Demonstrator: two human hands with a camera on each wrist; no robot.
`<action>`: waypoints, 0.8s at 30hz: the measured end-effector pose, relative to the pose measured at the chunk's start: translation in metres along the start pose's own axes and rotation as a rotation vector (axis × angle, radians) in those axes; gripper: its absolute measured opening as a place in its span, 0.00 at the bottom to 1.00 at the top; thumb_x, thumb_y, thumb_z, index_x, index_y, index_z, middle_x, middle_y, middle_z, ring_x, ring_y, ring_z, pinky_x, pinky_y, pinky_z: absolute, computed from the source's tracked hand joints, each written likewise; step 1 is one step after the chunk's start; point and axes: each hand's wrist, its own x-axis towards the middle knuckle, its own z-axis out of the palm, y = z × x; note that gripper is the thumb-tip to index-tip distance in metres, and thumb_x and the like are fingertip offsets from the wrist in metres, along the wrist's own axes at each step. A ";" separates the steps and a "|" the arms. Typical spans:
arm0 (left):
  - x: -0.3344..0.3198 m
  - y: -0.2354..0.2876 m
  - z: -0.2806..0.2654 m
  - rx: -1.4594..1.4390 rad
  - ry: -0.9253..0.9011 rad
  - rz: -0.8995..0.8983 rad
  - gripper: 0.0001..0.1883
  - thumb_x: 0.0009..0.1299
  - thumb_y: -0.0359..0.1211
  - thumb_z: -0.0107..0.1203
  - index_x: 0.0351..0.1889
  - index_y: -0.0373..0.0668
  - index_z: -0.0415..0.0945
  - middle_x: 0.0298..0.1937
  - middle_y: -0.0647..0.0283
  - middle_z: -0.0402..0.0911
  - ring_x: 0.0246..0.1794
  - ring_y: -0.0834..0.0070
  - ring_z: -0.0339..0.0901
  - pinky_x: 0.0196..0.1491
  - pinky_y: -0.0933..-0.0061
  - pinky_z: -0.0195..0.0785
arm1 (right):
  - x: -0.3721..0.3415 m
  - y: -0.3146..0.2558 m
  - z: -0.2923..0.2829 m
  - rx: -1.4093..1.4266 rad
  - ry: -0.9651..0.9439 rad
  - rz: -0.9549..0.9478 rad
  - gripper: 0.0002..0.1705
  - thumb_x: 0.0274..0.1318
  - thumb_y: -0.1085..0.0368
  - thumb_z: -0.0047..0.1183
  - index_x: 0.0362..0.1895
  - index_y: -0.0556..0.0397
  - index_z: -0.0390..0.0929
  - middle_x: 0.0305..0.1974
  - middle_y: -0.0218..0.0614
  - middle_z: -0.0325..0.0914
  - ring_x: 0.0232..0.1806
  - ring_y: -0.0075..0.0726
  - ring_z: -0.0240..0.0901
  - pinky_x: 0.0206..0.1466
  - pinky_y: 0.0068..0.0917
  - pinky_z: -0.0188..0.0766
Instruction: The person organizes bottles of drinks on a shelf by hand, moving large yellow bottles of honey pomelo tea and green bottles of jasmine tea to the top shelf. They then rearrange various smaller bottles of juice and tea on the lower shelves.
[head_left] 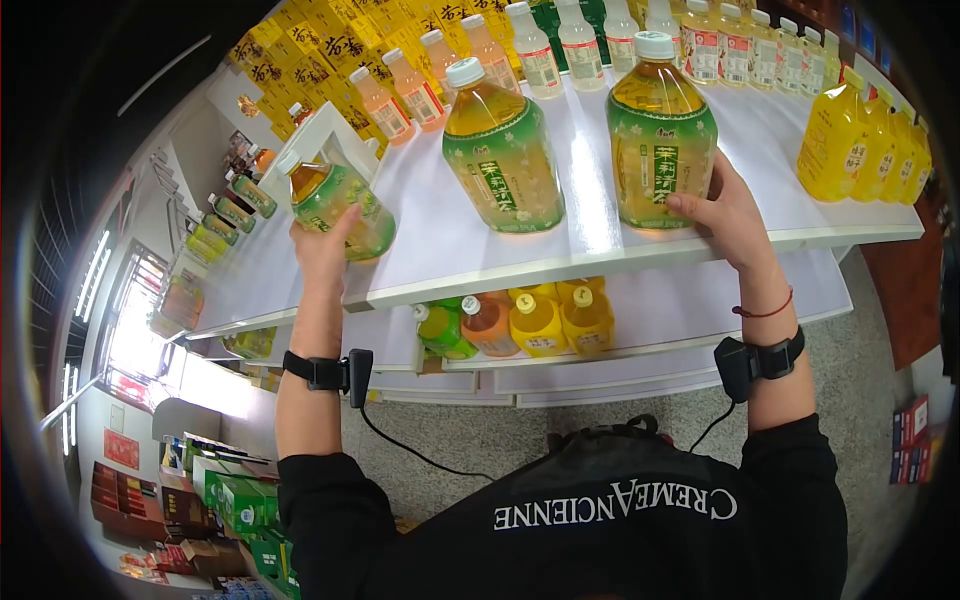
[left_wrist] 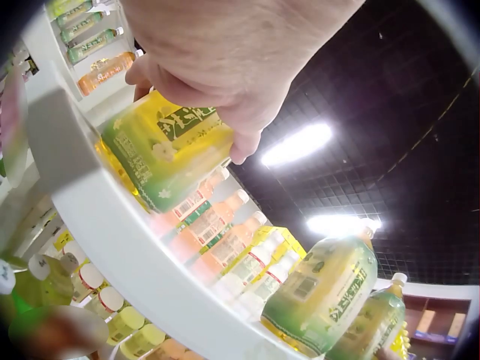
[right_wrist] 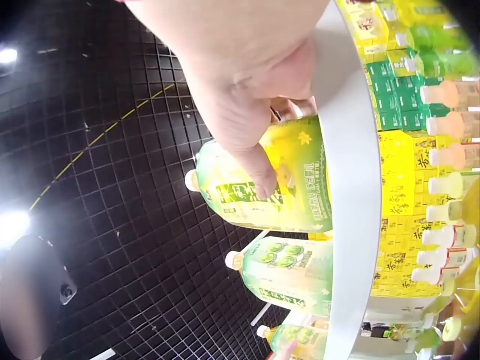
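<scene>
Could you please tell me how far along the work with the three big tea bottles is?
The middle bottle looks done: it stands on the shelf with no hand on it. In hand are the left bottle, gripped by the left hand, and the right bottle, gripped by the right hand. Letting go of both seems left; whether more bottles follow, I cannot tell.

The head view looks forward and down over the shelf (head_left: 420,240); the wrist views, close and tilted, look past the left hand (left_wrist: 225,60) and right hand (right_wrist: 244,75) toward the ceiling (left_wrist: 397,112). All share three green-labelled bottles (head_left: 505,165).
</scene>
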 end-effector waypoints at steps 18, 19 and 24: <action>-0.002 -0.005 -0.006 -0.005 0.014 0.005 0.47 0.51 0.41 0.75 0.61 0.24 0.59 0.57 0.46 0.72 0.55 0.62 0.75 0.56 0.67 0.70 | -0.002 -0.004 0.004 -0.025 0.015 -0.010 0.43 0.47 0.68 0.67 0.67 0.59 0.61 0.56 0.41 0.74 0.56 0.33 0.72 0.61 0.29 0.68; 0.002 -0.012 -0.006 -0.001 0.020 0.024 0.47 0.51 0.41 0.75 0.61 0.24 0.59 0.57 0.46 0.72 0.55 0.62 0.75 0.56 0.67 0.69 | -0.003 -0.005 0.004 -0.042 0.022 -0.002 0.43 0.47 0.68 0.67 0.67 0.59 0.61 0.56 0.41 0.73 0.56 0.34 0.71 0.61 0.29 0.67; 0.003 -0.013 -0.004 -0.024 0.006 0.048 0.46 0.51 0.40 0.75 0.60 0.24 0.60 0.57 0.47 0.71 0.56 0.62 0.74 0.57 0.66 0.69 | -0.001 -0.002 0.002 -0.017 0.016 -0.011 0.43 0.47 0.68 0.67 0.67 0.59 0.61 0.56 0.40 0.73 0.57 0.34 0.71 0.61 0.30 0.67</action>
